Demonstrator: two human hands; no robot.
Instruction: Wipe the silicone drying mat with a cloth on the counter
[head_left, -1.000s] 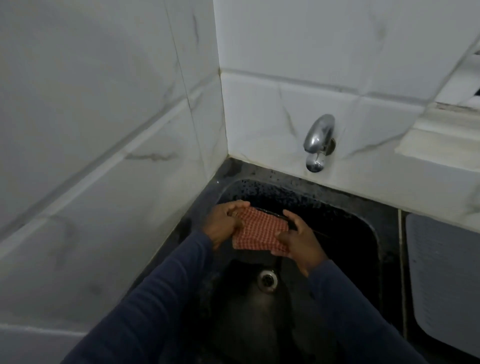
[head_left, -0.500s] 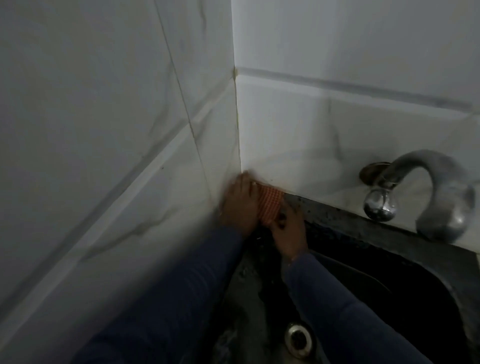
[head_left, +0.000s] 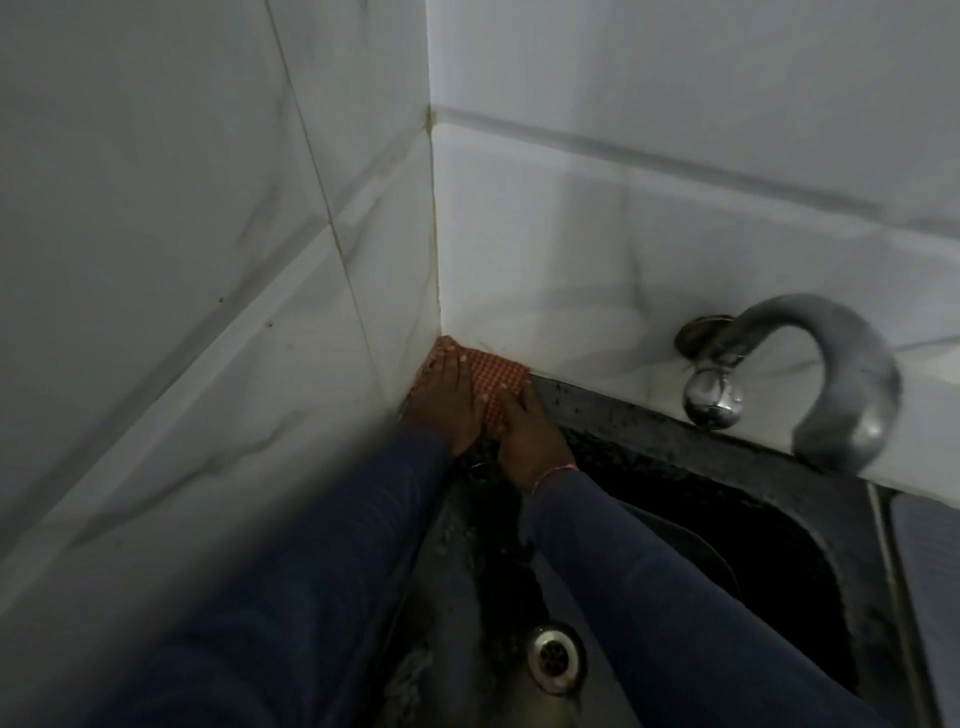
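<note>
Pressing down with left hand (head_left: 447, 405) flat over a red checked cloth (head_left: 498, 376), and with right hand (head_left: 524, 436) touching alongside, fingers straight on its near edge. Bunched in the back left corner of the sink (head_left: 675, 441), against the tiled walls (head_left: 208, 260). To the right, a curved tap (head_left: 841, 374); below, between dark sleeves (head_left: 675, 597), the drain (head_left: 553, 657).

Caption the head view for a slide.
At the sink corner, left hand and right hand press down a checked cloth.

Checked cloth (head_left: 493, 382) (glossy tiles (head_left: 623, 249))
</note>
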